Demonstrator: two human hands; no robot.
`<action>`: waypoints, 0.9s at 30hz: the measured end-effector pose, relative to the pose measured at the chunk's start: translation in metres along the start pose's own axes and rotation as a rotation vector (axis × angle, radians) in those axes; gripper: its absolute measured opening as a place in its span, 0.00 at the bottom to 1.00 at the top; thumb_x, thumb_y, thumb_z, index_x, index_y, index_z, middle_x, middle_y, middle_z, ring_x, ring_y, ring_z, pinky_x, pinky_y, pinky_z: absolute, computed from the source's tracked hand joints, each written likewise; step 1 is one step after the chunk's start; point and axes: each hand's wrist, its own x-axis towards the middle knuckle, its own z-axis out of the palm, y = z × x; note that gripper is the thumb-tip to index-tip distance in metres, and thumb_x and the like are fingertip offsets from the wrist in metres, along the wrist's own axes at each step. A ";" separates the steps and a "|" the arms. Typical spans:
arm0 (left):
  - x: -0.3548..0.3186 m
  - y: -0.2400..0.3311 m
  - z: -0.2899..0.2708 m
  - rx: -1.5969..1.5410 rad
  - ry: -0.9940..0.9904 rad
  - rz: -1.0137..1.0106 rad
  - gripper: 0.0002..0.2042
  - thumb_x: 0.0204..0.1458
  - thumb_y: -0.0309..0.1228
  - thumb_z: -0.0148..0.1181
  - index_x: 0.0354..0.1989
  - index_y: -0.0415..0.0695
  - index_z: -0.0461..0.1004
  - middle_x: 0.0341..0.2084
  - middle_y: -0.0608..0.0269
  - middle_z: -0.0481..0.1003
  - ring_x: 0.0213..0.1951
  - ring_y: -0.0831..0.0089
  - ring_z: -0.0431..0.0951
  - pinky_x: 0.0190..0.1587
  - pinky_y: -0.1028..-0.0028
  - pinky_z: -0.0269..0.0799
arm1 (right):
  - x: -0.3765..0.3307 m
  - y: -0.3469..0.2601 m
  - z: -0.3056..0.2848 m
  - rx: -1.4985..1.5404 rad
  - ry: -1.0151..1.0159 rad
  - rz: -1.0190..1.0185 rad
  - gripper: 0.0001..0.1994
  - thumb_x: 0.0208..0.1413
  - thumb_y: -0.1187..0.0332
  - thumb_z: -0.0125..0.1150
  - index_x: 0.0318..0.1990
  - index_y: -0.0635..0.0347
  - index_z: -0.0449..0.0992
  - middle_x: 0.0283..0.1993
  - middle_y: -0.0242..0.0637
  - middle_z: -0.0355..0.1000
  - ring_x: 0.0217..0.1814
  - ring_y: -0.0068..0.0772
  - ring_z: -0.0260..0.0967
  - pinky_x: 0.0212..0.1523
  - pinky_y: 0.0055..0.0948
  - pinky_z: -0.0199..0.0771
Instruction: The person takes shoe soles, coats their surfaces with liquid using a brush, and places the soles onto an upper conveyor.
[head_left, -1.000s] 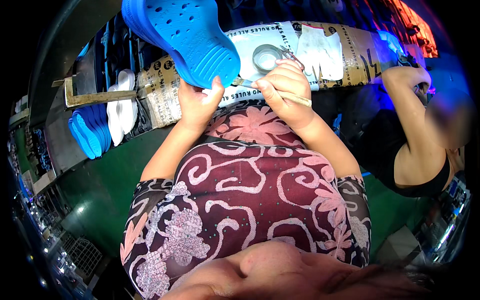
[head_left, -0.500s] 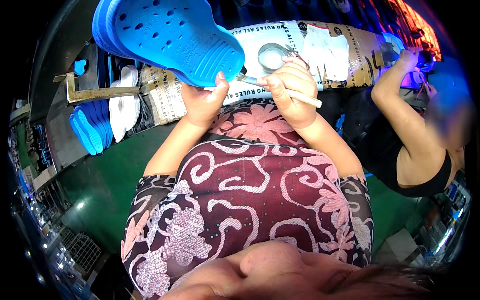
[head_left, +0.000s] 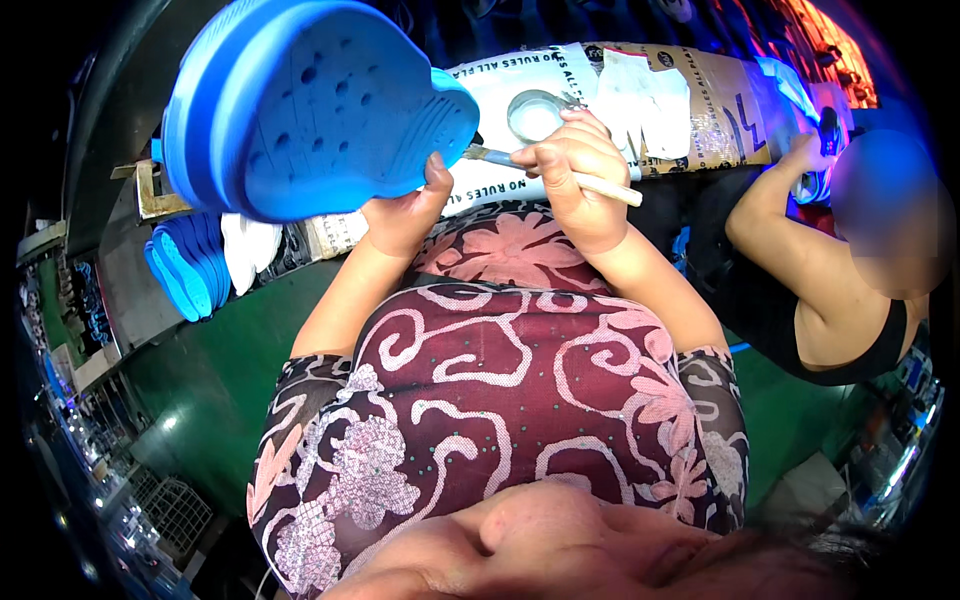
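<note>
A blue foam clog with a dotted, ribbed face is raised at the upper left. My left hand is closed round its narrow near end, thumb on the edge, other fingers hidden behind it. In my right hand is a thin paintbrush with a pale wooden handle, gripped between thumb and fingers. Its bristle end points left, at the narrow end of the clog; whether it touches cannot be made out. Just beyond my right hand stands a small round glass dish with whitish contents.
Cardboard and white printed sheet cover the bench, with white paper on it. At left lie stacked blue soles, a white sole and a wooden frame. A co-worker sits close on the right.
The clog has tilted and shifted slightly left and down, showing more of its side wall. The brush stays near the same edge. The co-worker's arm has moved a little.
</note>
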 end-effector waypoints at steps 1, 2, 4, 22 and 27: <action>0.000 0.000 0.000 -0.001 -0.003 0.003 0.21 0.40 0.21 0.58 0.46 0.34 0.65 0.38 0.54 0.71 0.39 0.66 0.73 0.45 0.71 0.67 | -0.001 -0.001 0.000 -0.023 -0.011 0.007 0.13 0.53 0.65 0.53 0.19 0.58 0.76 0.17 0.31 0.70 0.22 0.31 0.67 0.43 0.34 0.62; 0.000 0.001 0.000 0.009 0.005 0.021 0.20 0.40 0.21 0.58 0.45 0.34 0.65 0.38 0.53 0.71 0.39 0.66 0.73 0.45 0.71 0.67 | -0.001 -0.001 -0.001 -0.045 -0.024 0.013 0.14 0.53 0.65 0.53 0.19 0.58 0.76 0.17 0.32 0.70 0.22 0.31 0.66 0.42 0.34 0.62; -0.001 0.002 0.002 0.020 0.012 0.041 0.20 0.40 0.21 0.58 0.45 0.33 0.65 0.39 0.53 0.71 0.40 0.65 0.73 0.45 0.71 0.67 | -0.003 -0.001 -0.004 -0.035 -0.012 0.016 0.14 0.53 0.66 0.53 0.18 0.58 0.76 0.16 0.32 0.70 0.21 0.32 0.66 0.42 0.33 0.63; 0.111 0.088 -0.008 -0.874 -0.996 -0.930 0.36 0.35 0.35 0.64 0.53 0.30 0.55 0.38 0.51 0.71 0.28 0.72 0.76 0.24 0.78 0.73 | -0.046 0.002 -0.059 0.077 0.227 0.385 0.15 0.55 0.67 0.50 0.20 0.64 0.74 0.17 0.41 0.67 0.20 0.34 0.65 0.23 0.30 0.61; 0.199 0.135 0.137 -0.996 -1.023 -0.647 0.25 0.40 0.30 0.61 0.48 0.37 0.64 0.34 0.62 0.71 0.29 0.76 0.74 0.25 0.82 0.72 | -0.074 0.016 -0.076 0.114 0.384 0.582 0.16 0.57 0.66 0.47 0.23 0.67 0.74 0.20 0.35 0.68 0.21 0.23 0.63 0.25 0.23 0.63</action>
